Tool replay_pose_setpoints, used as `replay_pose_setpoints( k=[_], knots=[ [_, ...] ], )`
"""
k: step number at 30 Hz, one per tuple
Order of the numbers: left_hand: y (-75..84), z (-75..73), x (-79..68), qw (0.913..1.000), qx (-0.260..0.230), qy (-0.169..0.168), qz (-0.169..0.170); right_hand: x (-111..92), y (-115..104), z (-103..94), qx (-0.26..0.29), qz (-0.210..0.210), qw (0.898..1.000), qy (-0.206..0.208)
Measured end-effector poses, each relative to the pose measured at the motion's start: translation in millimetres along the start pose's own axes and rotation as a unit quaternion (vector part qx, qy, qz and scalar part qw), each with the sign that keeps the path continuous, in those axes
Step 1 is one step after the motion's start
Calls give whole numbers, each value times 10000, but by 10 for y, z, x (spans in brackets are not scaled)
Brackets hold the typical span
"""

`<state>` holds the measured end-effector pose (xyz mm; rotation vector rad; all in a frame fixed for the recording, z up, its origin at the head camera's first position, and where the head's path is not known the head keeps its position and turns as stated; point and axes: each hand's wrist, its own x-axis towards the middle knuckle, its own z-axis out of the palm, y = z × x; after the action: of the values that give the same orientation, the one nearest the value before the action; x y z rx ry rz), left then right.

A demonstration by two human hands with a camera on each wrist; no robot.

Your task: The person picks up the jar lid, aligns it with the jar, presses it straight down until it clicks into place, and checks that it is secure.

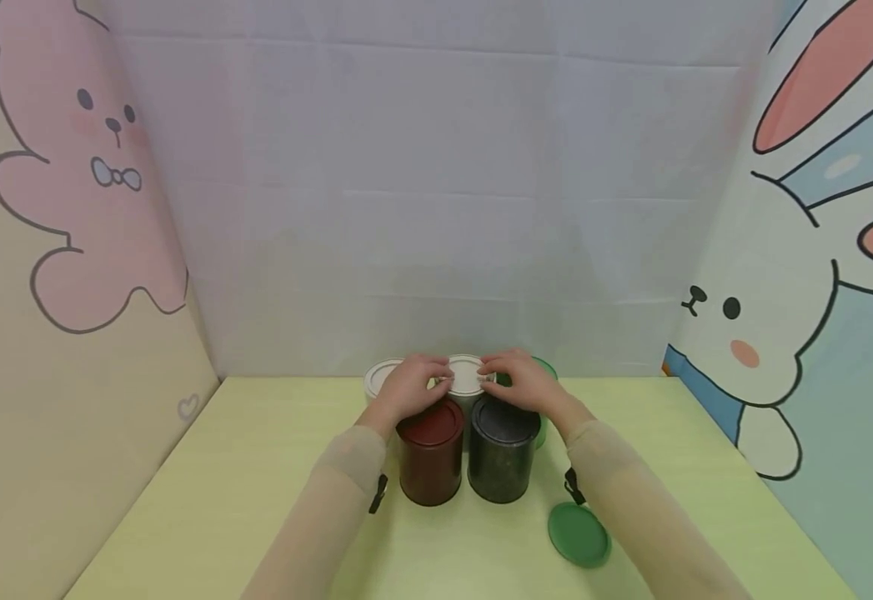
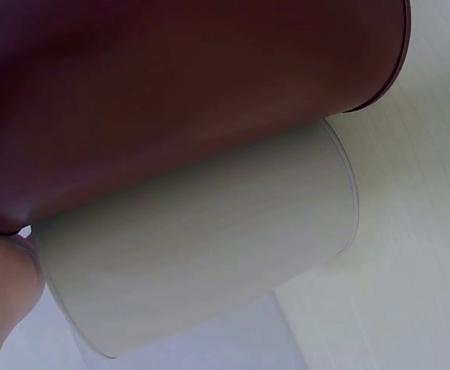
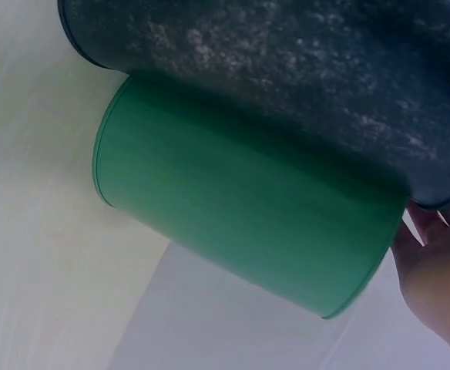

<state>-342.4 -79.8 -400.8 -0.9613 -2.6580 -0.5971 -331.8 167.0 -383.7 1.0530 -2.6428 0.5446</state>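
Several cylindrical cans stand close together near the back of the table. My left hand (image 1: 412,387) reaches over the dark red can (image 1: 431,467), fingers and thumb bent at the left rim of the round white lid (image 1: 467,375) on the middle back can. Opposite it, my right hand (image 1: 522,381) reaches over the black can (image 1: 501,471), its fingers and thumb at the lid's right rim. Behind the red can stands a white can (image 2: 202,247), partly covered by my left hand. A green can (image 3: 248,200) stands behind the black one. The fingertips are too small to make out clearly.
A round green lid (image 1: 579,535) lies flat on the pale yellow table (image 1: 271,500), front right, near my right forearm. A pale wall (image 1: 436,208) rises directly behind the cans. Side walls with cartoon animals flank the table.
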Motion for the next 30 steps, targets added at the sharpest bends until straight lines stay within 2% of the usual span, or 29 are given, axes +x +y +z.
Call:
replay_pose_setpoints(
  k=[4, 9, 12, 15, 18, 20, 27, 30],
  knots=[
    [59, -68, -50, 9984, -97, 466, 309, -110, -56, -83, 183, -217, 9990, 334],
    [185, -164, -129, 9948, -316, 782, 565, -249, -83, -162, 233, -454, 9972, 544],
    [276, -187, -170, 9928, -502, 1001, 433, -324, -83, -187, 225, -586, 9961, 623],
    [385, -201, -217, 9905, -742, 1148, 122, -407, -94, -205, 232, -591, 9960, 627],
    [484, -207, -277, 9909, -831, 1052, -122, -509, -120, -223, 298, -521, 9957, 704],
    [535, -211, -323, 9923, -819, 917, -128, -583, -141, -237, 355, -544, 9944, 829],
    [677, -202, -472, 9952, -745, 541, 325, -839, -158, -255, 446, -826, 9886, 1178],
    [761, -180, -521, 9956, -763, 394, 370, -944, -149, -248, 408, -851, 9885, 1184]
  ],
)
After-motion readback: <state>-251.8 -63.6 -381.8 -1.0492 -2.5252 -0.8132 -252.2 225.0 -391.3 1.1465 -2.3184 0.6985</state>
